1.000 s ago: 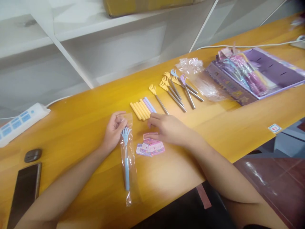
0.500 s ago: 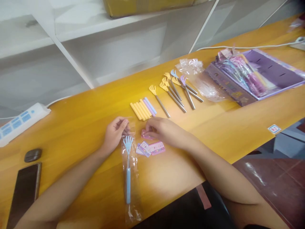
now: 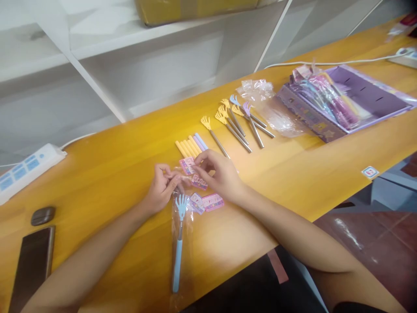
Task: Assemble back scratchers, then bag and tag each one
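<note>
My left hand pinches the top of a clear plastic bag, which hangs down over the table. Inside the bag lies a blue back scratcher with a hand-shaped head and a metal neck. Between thumb and fingers my right hand holds a small pink card, just above the bag's mouth. More pink and purple cards lie on the table below my right hand. Beyond the hands rests a row of yellow, purple and blue tubes.
Several metal-stemmed scratchers lie behind the tubes. Empty clear bags sit beside a purple box of wrapped items. At the left are a power strip, a dark earbud case and a phone.
My right hand has lifted a pink card off the table and moved it to the bag's opening. My left hand and the bagged scratcher have shifted slightly right and down.
</note>
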The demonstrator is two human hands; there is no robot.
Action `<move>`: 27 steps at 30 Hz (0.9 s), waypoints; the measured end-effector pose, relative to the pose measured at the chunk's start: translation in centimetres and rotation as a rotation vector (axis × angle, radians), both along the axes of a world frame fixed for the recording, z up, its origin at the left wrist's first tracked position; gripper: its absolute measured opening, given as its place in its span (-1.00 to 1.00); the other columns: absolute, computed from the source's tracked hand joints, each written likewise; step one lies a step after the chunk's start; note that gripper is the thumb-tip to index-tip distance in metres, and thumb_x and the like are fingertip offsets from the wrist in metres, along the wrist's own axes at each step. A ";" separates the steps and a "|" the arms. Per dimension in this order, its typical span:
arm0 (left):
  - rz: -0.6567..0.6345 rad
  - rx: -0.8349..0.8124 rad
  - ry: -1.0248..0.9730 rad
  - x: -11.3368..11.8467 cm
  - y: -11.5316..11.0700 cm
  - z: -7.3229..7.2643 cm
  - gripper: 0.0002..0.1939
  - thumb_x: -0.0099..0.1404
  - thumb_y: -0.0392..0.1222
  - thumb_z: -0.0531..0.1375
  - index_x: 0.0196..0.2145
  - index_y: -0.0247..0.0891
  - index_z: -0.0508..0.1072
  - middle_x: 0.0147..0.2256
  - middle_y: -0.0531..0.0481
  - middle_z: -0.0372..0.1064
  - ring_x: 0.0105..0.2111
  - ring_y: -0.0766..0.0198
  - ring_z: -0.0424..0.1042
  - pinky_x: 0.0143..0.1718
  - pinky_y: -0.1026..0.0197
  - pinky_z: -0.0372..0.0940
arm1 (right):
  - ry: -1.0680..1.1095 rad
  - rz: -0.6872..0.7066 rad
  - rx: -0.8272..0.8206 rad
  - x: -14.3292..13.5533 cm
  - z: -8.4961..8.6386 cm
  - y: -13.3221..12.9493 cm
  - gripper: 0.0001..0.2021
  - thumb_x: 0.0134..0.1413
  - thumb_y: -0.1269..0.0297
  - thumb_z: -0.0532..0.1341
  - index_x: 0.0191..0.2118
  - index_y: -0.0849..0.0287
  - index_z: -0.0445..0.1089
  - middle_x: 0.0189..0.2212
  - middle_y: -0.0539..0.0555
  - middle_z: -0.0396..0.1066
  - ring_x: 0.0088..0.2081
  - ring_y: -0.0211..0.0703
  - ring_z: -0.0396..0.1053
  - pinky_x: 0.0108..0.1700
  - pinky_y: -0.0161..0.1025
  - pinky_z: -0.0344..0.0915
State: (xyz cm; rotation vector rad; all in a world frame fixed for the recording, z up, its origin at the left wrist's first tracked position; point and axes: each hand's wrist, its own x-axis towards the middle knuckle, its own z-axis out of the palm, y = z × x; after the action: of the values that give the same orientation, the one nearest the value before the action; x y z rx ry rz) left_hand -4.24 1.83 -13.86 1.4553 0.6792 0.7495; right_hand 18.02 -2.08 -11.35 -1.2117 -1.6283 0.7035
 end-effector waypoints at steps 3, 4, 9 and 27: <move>-0.009 0.043 0.035 -0.1 0.1 -0.1 -0.76 0.52 0.01 0.15 -0.10 -0.13 0.17 -0.27 0.01 0.56 -0.40 0.28 0.56 -0.31 0.21 0.43 | -0.029 0.006 0.047 0.0 -0.1 0.2 -0.94 0.37 0.30 0.20 -0.15 0.16 0.32 -0.26 0.05 0.42 -0.32 -0.29 0.44 -0.28 -0.32 0.40; -0.001 0.045 0.054 -0.2 0.1 -0.1 -0.77 0.52 0.01 0.15 -0.07 -0.15 0.24 -0.24 -0.02 0.55 -0.37 0.26 0.58 -0.27 0.20 0.44 | -0.043 0.001 0.058 0.1 -0.2 0.2 -0.95 0.37 0.31 0.19 -0.15 0.16 0.32 -0.25 0.05 0.42 -0.31 -0.28 0.45 -0.26 -0.31 0.41; -0.007 0.038 0.042 -0.4 0.4 0.3 -0.70 0.52 -0.01 0.14 0.10 -0.18 0.37 0.02 -0.17 0.50 -0.21 0.18 0.60 -0.09 0.11 0.45 | -0.107 -0.035 0.078 0.4 -0.2 0.3 -0.93 0.38 0.31 0.19 -0.09 0.15 0.31 -0.21 0.06 0.43 -0.28 -0.26 0.44 -0.23 -0.27 0.41; -0.094 -0.216 -0.225 -0.9 2.1 -0.2 -0.56 0.47 0.01 0.15 0.14 -0.32 0.52 0.08 -0.28 0.55 0.09 -0.09 0.53 0.19 -0.08 0.34 | -0.252 -0.059 0.214 0.4 -0.5 0.5 -0.85 0.42 0.34 0.17 0.04 0.14 0.30 -0.13 0.11 0.46 -0.20 -0.18 0.46 -0.15 -0.18 0.42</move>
State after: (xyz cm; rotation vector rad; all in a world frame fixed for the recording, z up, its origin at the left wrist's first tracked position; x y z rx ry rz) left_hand -5.12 3.92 -14.02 1.1768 0.4994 0.7302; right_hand 18.42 -1.60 -11.84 -1.2222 -1.8140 0.3390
